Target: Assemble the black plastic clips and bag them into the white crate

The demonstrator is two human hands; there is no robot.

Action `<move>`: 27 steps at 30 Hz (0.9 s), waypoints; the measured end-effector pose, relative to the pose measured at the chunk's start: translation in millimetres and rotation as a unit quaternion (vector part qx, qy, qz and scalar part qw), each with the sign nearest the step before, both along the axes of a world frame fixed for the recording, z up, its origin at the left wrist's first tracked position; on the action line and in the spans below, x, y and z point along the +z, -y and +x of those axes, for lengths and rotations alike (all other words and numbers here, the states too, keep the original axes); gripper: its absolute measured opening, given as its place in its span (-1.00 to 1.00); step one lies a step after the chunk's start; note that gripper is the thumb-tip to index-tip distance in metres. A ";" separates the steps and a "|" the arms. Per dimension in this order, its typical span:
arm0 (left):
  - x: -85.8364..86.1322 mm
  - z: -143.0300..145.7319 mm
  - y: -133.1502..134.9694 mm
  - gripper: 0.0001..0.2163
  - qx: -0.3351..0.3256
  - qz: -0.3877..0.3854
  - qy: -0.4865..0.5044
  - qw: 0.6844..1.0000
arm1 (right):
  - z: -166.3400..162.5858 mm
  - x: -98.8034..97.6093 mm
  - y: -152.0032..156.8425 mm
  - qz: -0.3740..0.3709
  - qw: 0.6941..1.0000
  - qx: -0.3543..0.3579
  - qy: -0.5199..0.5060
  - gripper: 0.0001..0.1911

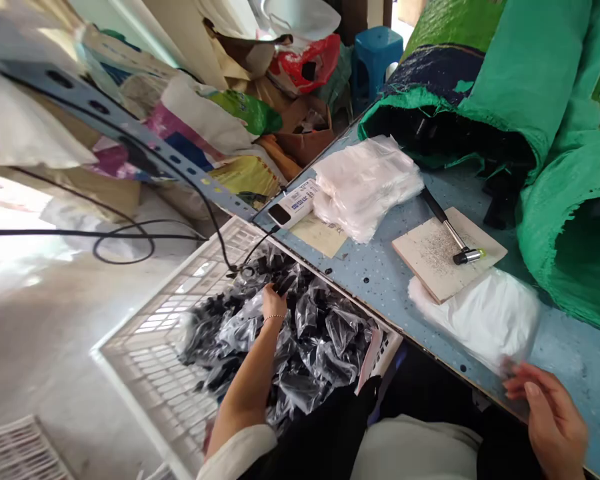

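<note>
My left hand [274,300] reaches down into a white plastic crate [145,373] on the floor and is closed on a small clear bag of black parts [284,285]. The crate holds a heap of several such filled bags [305,347]. My right hand [553,417] rests at the near edge of the blue speckled table [385,273], fingers curled, touching the corner of a stack of empty clear bags [480,317]. Whether it pinches a bag is unclear.
On the table lie a small hammer [450,230] across a wooden board [445,257], another pile of clear bags [365,183], a white box [295,203] and green woven sacks [545,113]. Cables [120,237], cartons and a blue stool [375,57] stand beyond.
</note>
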State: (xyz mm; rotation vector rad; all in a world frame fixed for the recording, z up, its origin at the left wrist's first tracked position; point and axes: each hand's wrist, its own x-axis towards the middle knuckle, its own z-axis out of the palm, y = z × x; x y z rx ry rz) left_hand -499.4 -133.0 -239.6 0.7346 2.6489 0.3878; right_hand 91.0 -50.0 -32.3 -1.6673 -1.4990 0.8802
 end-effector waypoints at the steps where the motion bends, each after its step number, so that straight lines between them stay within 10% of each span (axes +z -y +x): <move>1: 8.9 8.8 5.0 -0.43 0.021 0.043 0.011 0.999 | -2.6 1.1 2.2 0.022 1.000 0.012 0.004 -0.68; 8: 97.6 136.9 34.6 -0.52 0.015 0.361 0.201 0.911 | -112.7 27.6 12.2 -0.069 0.922 0.367 -0.100 -0.70; 11: 145.9 197.7 39.7 -0.53 -0.015 0.474 0.316 0.821 | -168.0 29.9 7.2 -0.111 0.909 0.381 -0.127 -0.61; 15: 188.9 245.4 42.8 -0.58 -0.068 0.458 0.289 0.838 | -193.9 13.0 1.7 -0.119 0.921 0.364 -0.069 -0.61; 27: 145.4 277.7 49.5 -0.59 -0.129 0.324 0.274 0.896 | -190.1 -14.5 35.3 -0.304 0.863 0.268 -0.303 -0.60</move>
